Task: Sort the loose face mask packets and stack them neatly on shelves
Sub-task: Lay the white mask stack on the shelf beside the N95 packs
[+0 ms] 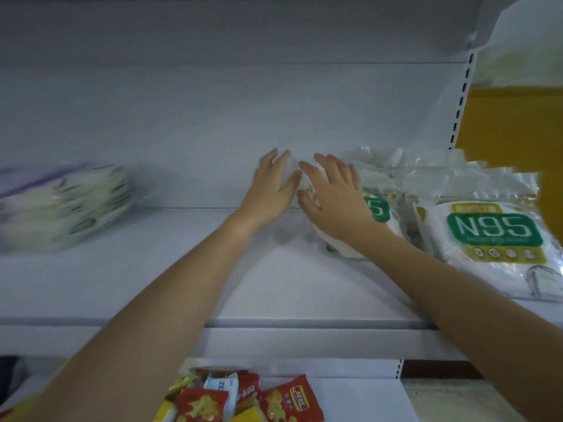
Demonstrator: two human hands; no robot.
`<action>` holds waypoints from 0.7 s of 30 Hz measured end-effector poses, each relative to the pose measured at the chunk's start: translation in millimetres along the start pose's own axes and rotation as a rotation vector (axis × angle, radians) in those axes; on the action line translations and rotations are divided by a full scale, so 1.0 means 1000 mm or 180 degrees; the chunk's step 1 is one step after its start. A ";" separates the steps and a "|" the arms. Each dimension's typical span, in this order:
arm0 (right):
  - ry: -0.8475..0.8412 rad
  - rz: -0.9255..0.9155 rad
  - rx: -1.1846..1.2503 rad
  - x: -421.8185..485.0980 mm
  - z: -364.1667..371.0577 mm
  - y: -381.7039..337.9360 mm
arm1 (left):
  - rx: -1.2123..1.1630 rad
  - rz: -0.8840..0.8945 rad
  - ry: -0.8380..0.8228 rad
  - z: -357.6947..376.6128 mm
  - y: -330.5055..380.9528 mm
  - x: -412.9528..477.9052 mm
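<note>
Both arms reach to the back of the white shelf (pixel 152 269). Left hand (pixel 271 190): fingers straight and close together, palm turned right, edge against the left end of a mask packet (pixel 377 210). Right hand (pixel 332 196): fingers spread, lying flat on top of the same packet; no pinch seen. The packet is clear film over a white mask, with a green label of which only a "5" shows past the hand. It lies on the shelf near the back wall, right of centre. Just beside it on the right lies a second packet (pixel 493 236), face up: green "N95" badge, gold band with four round icons, white mask and ear loop visible through the film. Behind both is a loose heap (pixel 396 166) of crumpled clear packets. Far left on the same shelf, well apart, is a stack (pixel 64 202) of flat packets, blurred, with pale fronts and dark stripes. On the shelf below, red and yellow snack bags (pixel 243 397).
</note>
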State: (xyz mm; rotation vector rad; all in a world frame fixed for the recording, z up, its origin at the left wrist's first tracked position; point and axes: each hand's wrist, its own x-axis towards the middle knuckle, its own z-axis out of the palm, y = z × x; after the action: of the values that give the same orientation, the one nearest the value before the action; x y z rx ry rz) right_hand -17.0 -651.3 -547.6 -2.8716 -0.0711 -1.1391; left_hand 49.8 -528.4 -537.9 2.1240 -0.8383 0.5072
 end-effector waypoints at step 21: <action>-0.1916 0.1581 0.3670 0.107 0.118 -0.303 | 0.2380 0.0524 -0.0425 -0.297 -0.227 -0.110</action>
State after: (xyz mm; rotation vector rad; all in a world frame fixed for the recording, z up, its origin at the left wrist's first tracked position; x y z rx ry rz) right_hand 123.0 -339.2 -551.0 -1.8768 -0.0185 -0.0164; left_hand 110.5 -143.6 -538.4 2.8011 -1.0089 0.8748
